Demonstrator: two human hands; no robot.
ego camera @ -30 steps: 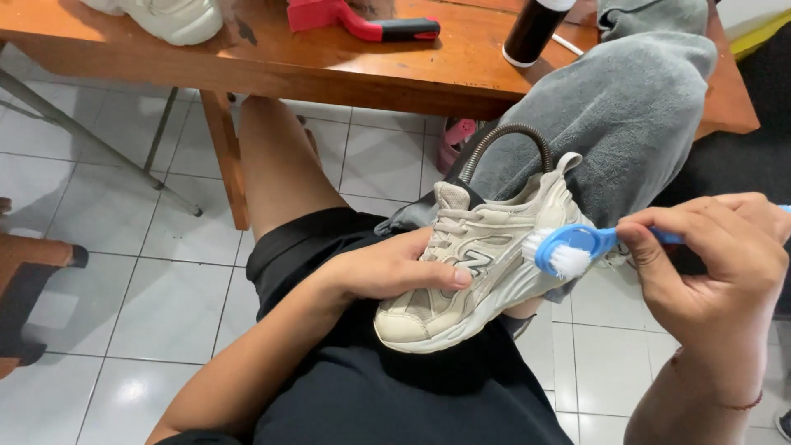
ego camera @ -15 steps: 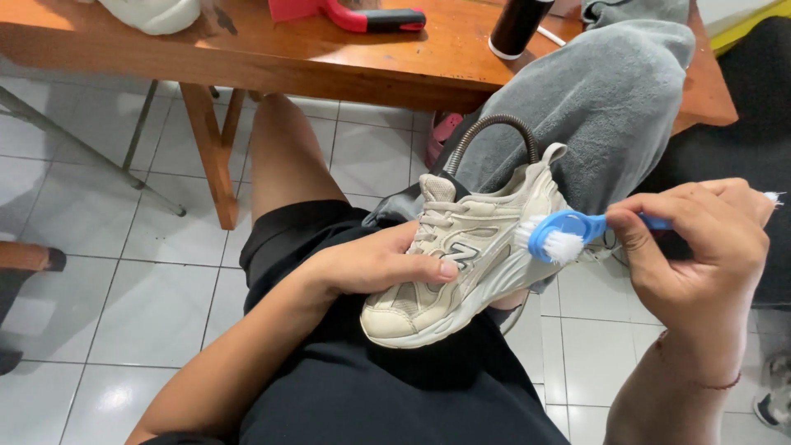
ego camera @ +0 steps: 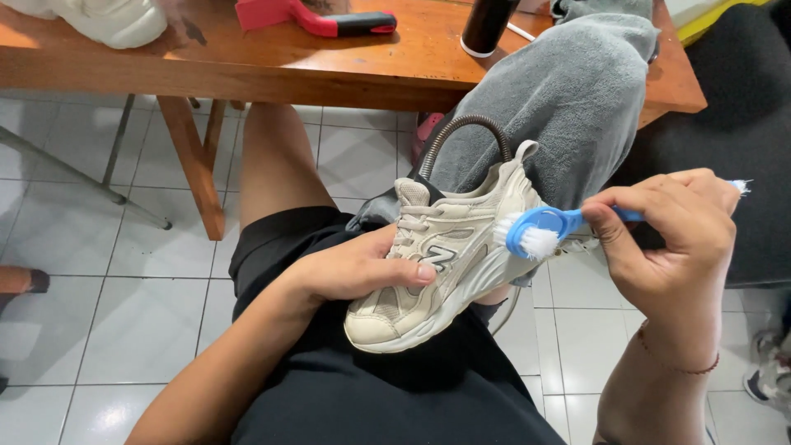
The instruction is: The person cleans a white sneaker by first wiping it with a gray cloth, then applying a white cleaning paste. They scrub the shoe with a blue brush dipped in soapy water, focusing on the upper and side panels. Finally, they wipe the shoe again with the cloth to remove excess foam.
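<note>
Gripping one beige sneaker (ego camera: 445,255) on the lap — left hand (ego camera: 354,268) wrapped over its side; right hand (ego camera: 667,235) pinching one blue brush (ego camera: 535,231), white bristles against the heel. One grey towel (ego camera: 568,91) draped off one wooden table (ego camera: 346,70) — one black bottle (ego camera: 486,25), one red-and-black tool (ego camera: 317,16).

A beige sneaker (ego camera: 445,255) was held on the lap by the left hand (ego camera: 354,268), gripped from its 9 o'clock side, toe pointed toward 7 o'clock. A blue brush (ego camera: 540,231) with white bristles was pinched in the right hand (ego camera: 667,239) and pressed against the heel side. A grey towel (ego camera: 568,91) was draped at 12 o'clock over the wooden table (ego camera: 346,66), where a red-and-black tool (ego camera: 313,16) was seen.
</note>
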